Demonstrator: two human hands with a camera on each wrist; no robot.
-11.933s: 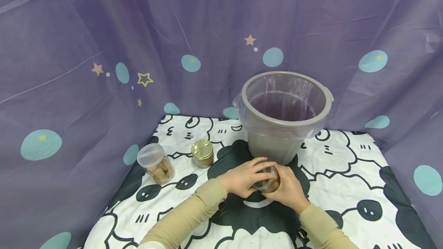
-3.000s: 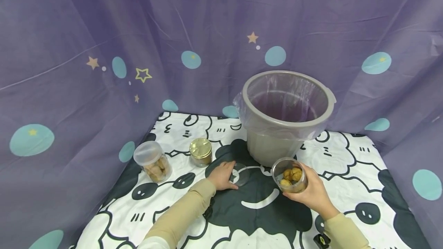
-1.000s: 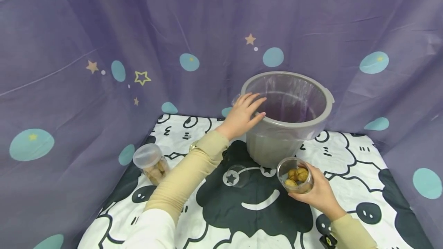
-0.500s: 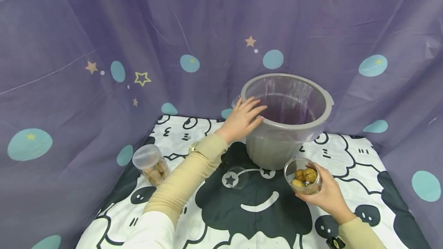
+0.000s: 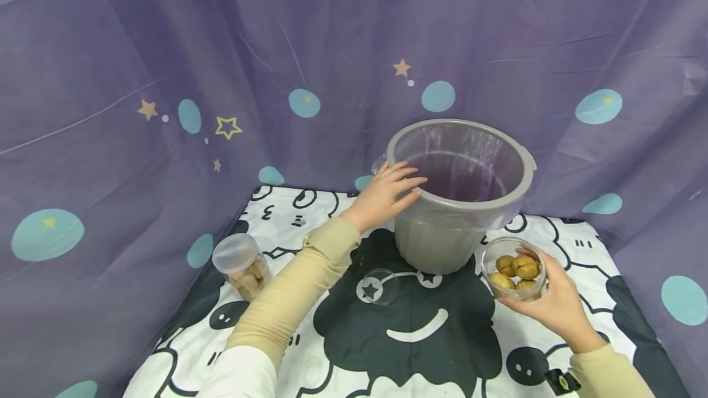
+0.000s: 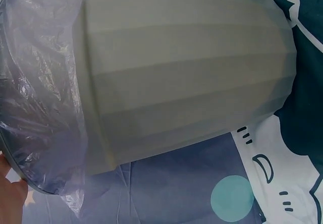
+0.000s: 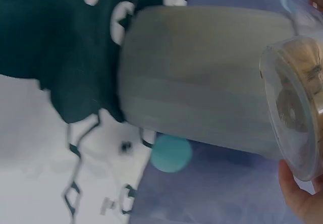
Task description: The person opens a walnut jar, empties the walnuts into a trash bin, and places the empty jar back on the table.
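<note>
My right hand (image 5: 558, 303) grips an uncapped clear plastic jar (image 5: 489, 263) to the right of the bin. Several brown, seamed balls that look like walnuts (image 5: 525, 268) sit at its bottom. In the right wrist view the jar (image 7: 290, 110) is tilted, its base toward the camera. My left hand (image 5: 381, 197) rests on the near left rim of a grey bin (image 5: 437, 238) with fingers stretched out over the edge. On the cloth in front of the bin lies a clear round lid (image 5: 389, 290), with neither hand touching it.
A clear bag (image 6: 45, 82) lines the bin and hangs over its rim. To the left stands a capped jar (image 5: 240, 257) of light brown pieces. My left forearm mostly hides a gold-lidded jar (image 5: 306, 239). A purple curtain (image 5: 332, 29) hangs behind the patterned cloth (image 5: 409, 361).
Both hands were on the jar earlier; then the lid was off and lay under my left hand, which moved to the bin rim. Lately the right hand has carried the jar rightward.
</note>
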